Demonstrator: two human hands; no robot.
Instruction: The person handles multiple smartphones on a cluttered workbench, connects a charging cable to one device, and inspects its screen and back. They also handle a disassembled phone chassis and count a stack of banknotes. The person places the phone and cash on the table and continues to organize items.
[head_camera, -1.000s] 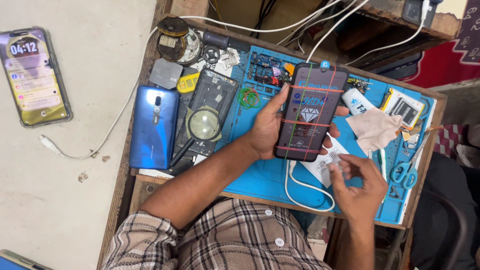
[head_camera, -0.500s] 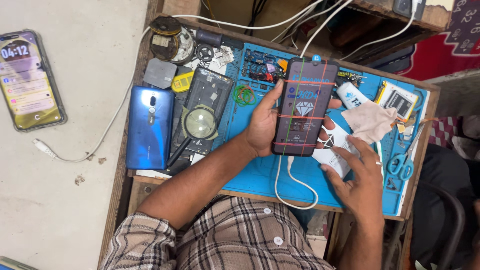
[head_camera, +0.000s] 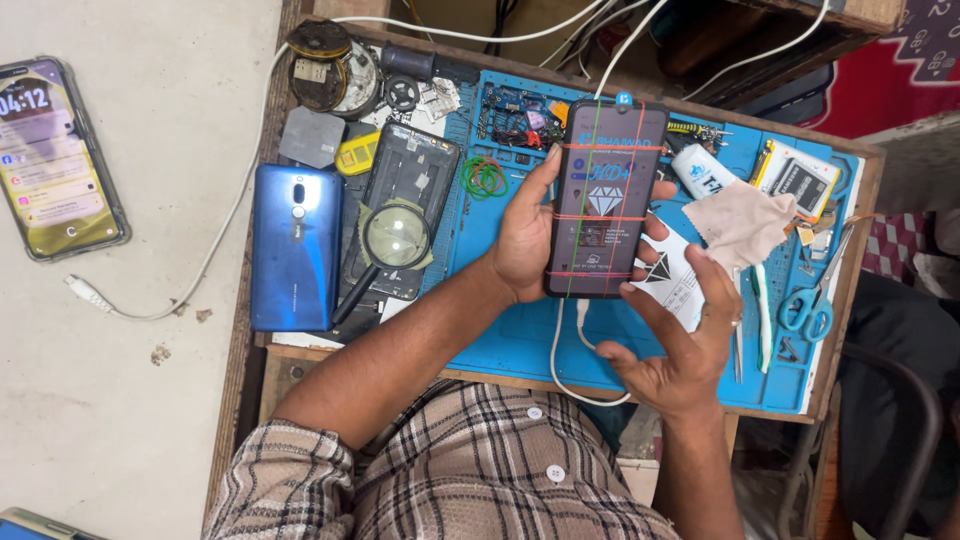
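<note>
My left hand (head_camera: 522, 238) is wrapped around a black phone (head_camera: 603, 200), thumb on its left edge and fingers behind, holding it screen-up above the blue work mat (head_camera: 520, 330). Thin red rubber bands (head_camera: 600, 217) cross the phone's face, and a white cable (head_camera: 572, 360) hangs from its bottom end. My right hand (head_camera: 680, 335) is just beside the phone's lower right corner, fingers spread and loose, clamped on nothing, with a fingertip near the edge. A white paper slip (head_camera: 668, 275) lies under that hand. To the left on the mat sit a magnifying glass (head_camera: 395, 240) and a blue phone (head_camera: 292, 245).
</note>
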